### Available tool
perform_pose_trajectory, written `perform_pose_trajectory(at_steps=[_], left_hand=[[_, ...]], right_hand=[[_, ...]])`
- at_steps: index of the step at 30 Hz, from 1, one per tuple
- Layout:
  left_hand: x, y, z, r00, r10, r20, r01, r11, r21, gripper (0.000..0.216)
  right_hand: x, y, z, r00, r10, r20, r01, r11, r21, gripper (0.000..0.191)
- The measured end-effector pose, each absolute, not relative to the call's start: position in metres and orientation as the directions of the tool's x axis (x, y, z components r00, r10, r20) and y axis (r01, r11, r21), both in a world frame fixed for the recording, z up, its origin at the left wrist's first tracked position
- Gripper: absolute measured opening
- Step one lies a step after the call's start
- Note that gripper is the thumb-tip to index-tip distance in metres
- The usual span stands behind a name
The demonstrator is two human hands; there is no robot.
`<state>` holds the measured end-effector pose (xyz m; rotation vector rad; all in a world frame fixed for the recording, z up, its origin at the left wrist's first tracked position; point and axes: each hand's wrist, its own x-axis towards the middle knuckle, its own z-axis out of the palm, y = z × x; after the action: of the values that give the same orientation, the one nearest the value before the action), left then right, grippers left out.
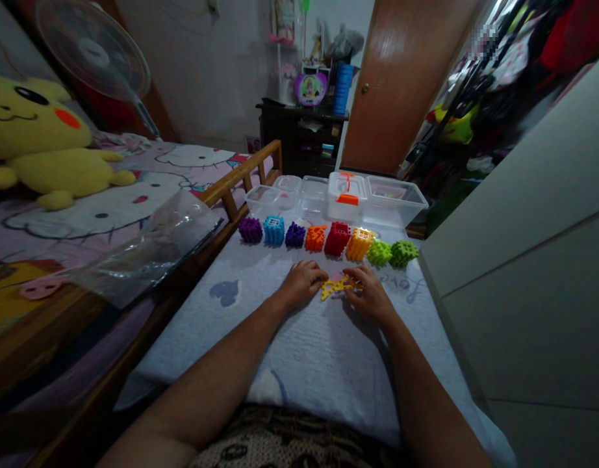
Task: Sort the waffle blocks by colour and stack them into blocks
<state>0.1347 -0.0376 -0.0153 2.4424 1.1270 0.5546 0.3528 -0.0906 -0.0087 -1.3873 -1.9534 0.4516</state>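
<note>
Some flat yellow interlocking building pieces (334, 286) with notched edges lie low over the cloth, between my two hands. My left hand (302, 285) has its fingers curled together at the left end of the pieces. On the other end, my right hand (370, 296) closes its thumb and fingers. Just beyond my hands runs a row of piece groups sorted by colour: purple (251, 231), light blue (274, 231), indigo (295, 235), orange (316, 238), red (337, 239), yellow-orange (359, 244), lime (379, 253) and green (403, 254).
Clear plastic containers (397, 207) and a lidded box with an orange handle (347, 198) stand behind the row. A wooden bed rail (241, 170) borders the left side, with a plastic bag (148, 244) beside it. A white cabinet (528, 260) flanks the right.
</note>
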Motion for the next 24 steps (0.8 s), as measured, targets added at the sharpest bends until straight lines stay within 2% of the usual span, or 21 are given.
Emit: perform_pose_trajectory(at_steps=[5, 9, 12, 17, 20, 24], left_hand=[[0.129, -0.037, -0.009, 0.507, 0.832, 0.223, 0.619, -0.532, 0.578, 0.022], [0.122, -0.042, 0.001, 0.526, 0.831, 0.181, 0.636, -0.525, 0.565, 0.012], [0.123, -0.050, 0.006, 0.563, 0.816, 0.134, 0.666, -0.543, 0.511, 0.010], [0.132, -0.063, 0.009, 0.588, 0.802, 0.105, 0.731, -0.582, 0.356, 0.033], [0.138, -0.069, 0.008, 0.567, 0.819, 0.086, 0.773, -0.565, 0.288, 0.030], [0.143, -0.074, 0.007, 0.537, 0.839, 0.092, 0.797, -0.540, 0.270, 0.021]], right_hand=[[0.335, -0.086, -0.012, -0.215, 0.910, 0.356, 0.681, 0.401, -0.613, 0.042], [0.322, -0.083, -0.015, -0.284, 0.897, 0.339, 0.703, 0.436, -0.563, 0.040], [0.322, -0.083, -0.018, -0.314, 0.898, 0.309, 0.707, 0.438, -0.555, 0.043], [0.339, -0.085, -0.020, -0.266, 0.910, 0.319, 0.731, 0.406, -0.549, 0.044], [0.347, -0.084, -0.022, -0.246, 0.927, 0.283, 0.777, 0.363, -0.514, 0.036], [0.346, -0.083, -0.025, -0.237, 0.943, 0.232, 0.825, 0.322, -0.465, 0.024]])
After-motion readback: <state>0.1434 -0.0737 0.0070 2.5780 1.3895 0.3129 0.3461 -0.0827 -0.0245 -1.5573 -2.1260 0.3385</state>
